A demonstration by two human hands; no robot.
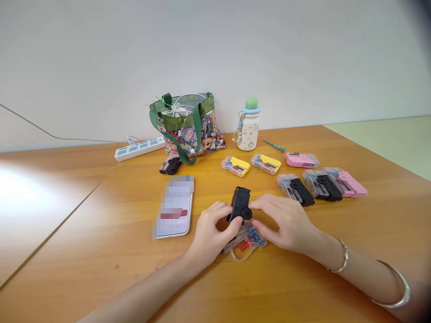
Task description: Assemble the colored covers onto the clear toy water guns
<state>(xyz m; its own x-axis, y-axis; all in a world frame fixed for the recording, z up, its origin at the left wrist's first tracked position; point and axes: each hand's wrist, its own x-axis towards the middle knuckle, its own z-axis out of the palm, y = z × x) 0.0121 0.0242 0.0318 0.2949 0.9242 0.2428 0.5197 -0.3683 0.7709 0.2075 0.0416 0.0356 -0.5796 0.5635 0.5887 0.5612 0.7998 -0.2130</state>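
Between my hands, near the middle of the table, is a folding toy gun (241,205). Its black half stands up, and its clear half with blue and red parts hangs folded below, a clear loop at the bottom. My left hand (210,228) pinches the black half from the left, thumb in front near the round hinge. From the right, my right hand (288,220) has its index finger and thumb at the hinge side of the same toy. Its other fingers are partly hidden. A phone (175,208) lies left of my left hand.
Right of centre lie more folded toys: yellow ones (236,166), black ones (296,190) and pink ones (302,159). A dark one (170,165) lies by the green-handled bag (188,130). Behind are a power strip (141,148), a bottle (248,132) and a small screwdriver (274,146).
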